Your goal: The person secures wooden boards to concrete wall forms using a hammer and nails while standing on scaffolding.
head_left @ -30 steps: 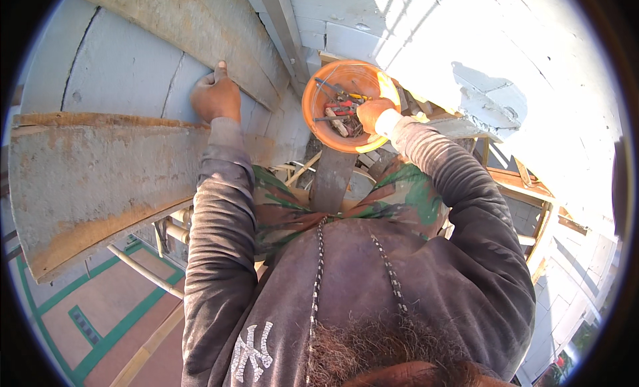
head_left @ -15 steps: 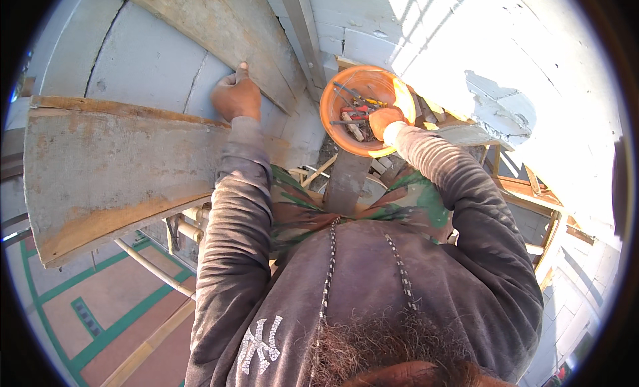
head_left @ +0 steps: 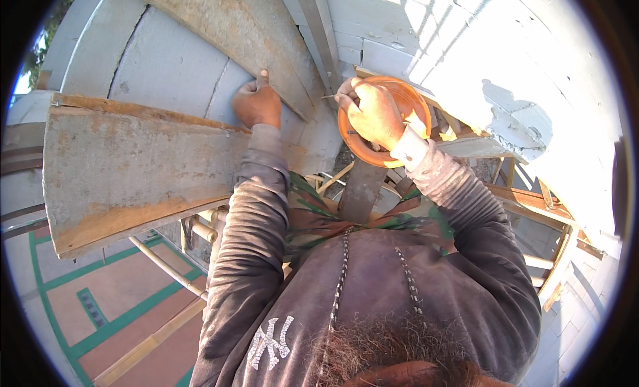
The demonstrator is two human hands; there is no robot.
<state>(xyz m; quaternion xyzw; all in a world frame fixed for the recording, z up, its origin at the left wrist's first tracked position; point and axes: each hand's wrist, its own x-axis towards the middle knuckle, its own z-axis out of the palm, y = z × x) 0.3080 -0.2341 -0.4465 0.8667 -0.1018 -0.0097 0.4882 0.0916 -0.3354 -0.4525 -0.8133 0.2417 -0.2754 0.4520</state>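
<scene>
My left hand [head_left: 258, 108] is closed at the lower edge of a long wooden board [head_left: 223, 31], its thumb up against the board's face and its other fingers curled. Over an orange plastic basin [head_left: 424, 111], my right hand [head_left: 376, 114] pinches a thin nail [head_left: 328, 96] between thumb and fingers. The nail points left, toward the grey wall corner. My right hand and wrist now cover most of the basin's contents. A second wide board [head_left: 133, 157], smeared with cement, lies below my left hand and reaches to the left.
A grey block wall [head_left: 170, 57] stands behind the boards. An upright metal bar [head_left: 318, 27] rises by the corner. Under the basin runs a narrow plank [head_left: 360, 191]. Bamboo poles [head_left: 166, 267] and a tiled floor [head_left: 126, 280] show far below on the left.
My right hand has come up out of the basin and moved left with a nail in its fingers. My left hand keeps its place on the board. The whole view has shifted slightly.
</scene>
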